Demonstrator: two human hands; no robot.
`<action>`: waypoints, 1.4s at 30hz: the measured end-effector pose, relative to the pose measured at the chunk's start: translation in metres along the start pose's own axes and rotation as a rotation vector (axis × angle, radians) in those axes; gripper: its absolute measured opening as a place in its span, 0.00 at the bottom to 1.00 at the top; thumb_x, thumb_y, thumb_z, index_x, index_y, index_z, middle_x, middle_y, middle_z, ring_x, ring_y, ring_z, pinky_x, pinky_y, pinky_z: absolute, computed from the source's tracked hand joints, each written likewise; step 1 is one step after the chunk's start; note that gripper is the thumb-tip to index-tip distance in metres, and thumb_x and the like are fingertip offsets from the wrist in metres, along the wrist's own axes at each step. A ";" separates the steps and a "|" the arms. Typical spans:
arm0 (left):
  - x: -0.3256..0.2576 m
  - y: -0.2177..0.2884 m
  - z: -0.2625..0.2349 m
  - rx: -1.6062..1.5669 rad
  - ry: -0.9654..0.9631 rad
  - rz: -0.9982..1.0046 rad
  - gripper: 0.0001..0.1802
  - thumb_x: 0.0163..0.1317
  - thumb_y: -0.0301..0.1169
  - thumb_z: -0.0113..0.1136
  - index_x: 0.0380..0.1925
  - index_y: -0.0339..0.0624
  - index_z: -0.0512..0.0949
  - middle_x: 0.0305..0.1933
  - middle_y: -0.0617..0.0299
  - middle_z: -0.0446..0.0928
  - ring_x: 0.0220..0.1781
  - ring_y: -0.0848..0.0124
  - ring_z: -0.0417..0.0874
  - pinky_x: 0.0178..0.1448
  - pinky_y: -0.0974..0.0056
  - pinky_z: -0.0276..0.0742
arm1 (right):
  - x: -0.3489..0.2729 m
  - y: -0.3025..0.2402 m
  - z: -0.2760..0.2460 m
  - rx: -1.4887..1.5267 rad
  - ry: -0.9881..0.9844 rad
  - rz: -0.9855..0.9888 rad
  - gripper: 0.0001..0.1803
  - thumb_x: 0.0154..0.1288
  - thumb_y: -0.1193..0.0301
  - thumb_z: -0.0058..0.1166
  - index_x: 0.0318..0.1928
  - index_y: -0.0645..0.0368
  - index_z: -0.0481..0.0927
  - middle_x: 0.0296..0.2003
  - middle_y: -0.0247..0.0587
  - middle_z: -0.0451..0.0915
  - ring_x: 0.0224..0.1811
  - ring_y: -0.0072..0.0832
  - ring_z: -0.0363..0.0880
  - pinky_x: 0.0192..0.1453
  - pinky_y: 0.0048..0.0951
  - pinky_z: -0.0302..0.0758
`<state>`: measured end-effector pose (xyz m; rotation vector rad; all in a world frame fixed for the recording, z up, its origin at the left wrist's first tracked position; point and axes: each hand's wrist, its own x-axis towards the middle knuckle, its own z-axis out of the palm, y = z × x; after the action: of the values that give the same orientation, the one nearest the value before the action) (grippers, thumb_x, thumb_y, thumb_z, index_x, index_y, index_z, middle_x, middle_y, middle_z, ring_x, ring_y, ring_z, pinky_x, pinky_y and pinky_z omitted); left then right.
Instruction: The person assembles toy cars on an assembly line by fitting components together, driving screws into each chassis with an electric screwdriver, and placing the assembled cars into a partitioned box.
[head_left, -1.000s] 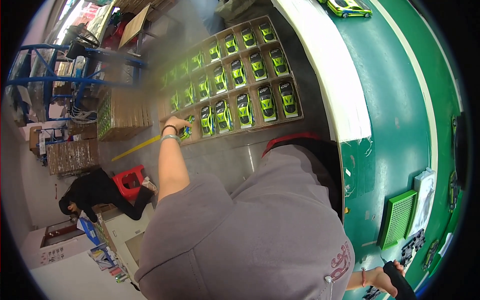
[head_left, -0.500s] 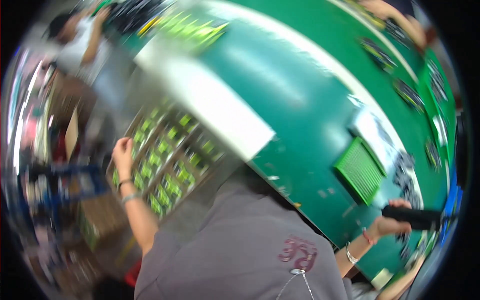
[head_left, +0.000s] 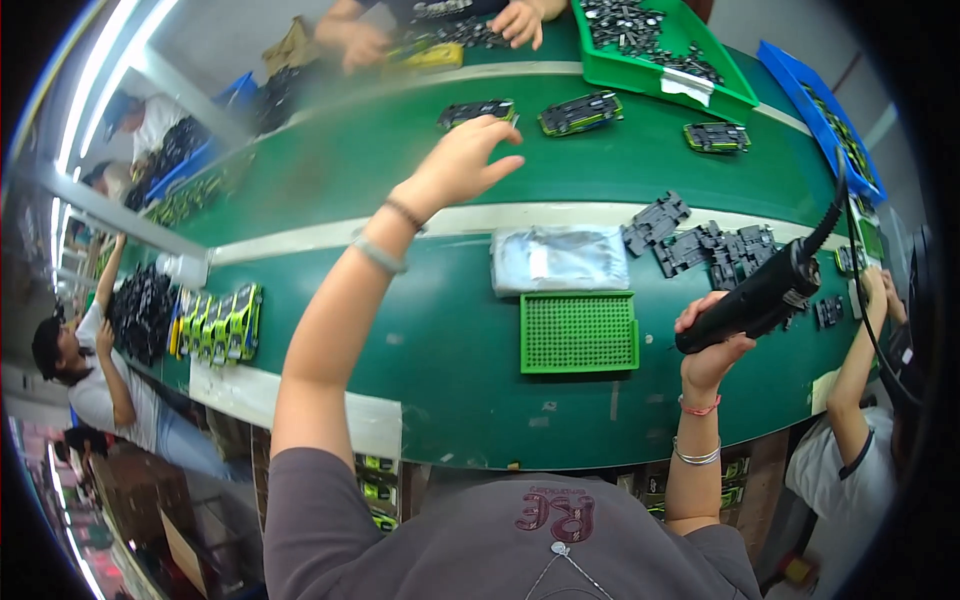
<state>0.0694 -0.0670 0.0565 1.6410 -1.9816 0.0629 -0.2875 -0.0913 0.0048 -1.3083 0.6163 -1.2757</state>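
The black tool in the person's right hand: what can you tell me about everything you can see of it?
The black tool is a thick, rounded body that looks like plastic, with a small pale marking near its upper end. A black cable sleeve rises from that end. It is held tilted over the green table, the cable end up and to the right, the other end down-left. The right hand grips its lower part; any tip there is too small to make out.
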 end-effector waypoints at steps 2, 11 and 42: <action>0.047 -0.018 0.036 -0.009 -0.044 0.003 0.16 0.54 0.36 0.60 0.41 0.41 0.74 0.44 0.51 0.73 0.48 0.55 0.74 0.53 0.59 0.71 | 0.001 0.004 -0.001 -0.015 0.044 -0.031 0.46 0.44 0.24 0.35 0.32 0.60 0.66 0.20 0.36 0.67 0.20 0.24 0.67 0.25 0.24 0.67; 0.125 -0.039 0.132 0.079 -0.052 -0.291 0.25 0.52 0.34 0.63 0.50 0.45 0.66 0.47 0.49 0.72 0.53 0.52 0.71 0.57 0.51 0.67 | 0.001 0.004 0.006 -0.010 0.066 0.022 0.47 0.41 0.22 0.36 0.32 0.60 0.67 0.18 0.36 0.67 0.18 0.24 0.67 0.23 0.23 0.66; -0.067 0.063 0.038 -0.264 -0.120 0.074 0.29 0.48 0.36 0.65 0.54 0.54 0.73 0.52 0.52 0.72 0.53 0.56 0.71 0.58 0.56 0.67 | 0.003 -0.013 0.095 0.475 -0.178 -0.063 0.57 0.34 0.17 0.15 0.32 0.62 0.67 0.18 0.41 0.71 0.18 0.27 0.71 0.22 0.25 0.71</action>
<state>0.0027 -0.0061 0.0141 1.4314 -2.0402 -0.2643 -0.2046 -0.0580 0.0408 -1.0320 0.1316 -1.2447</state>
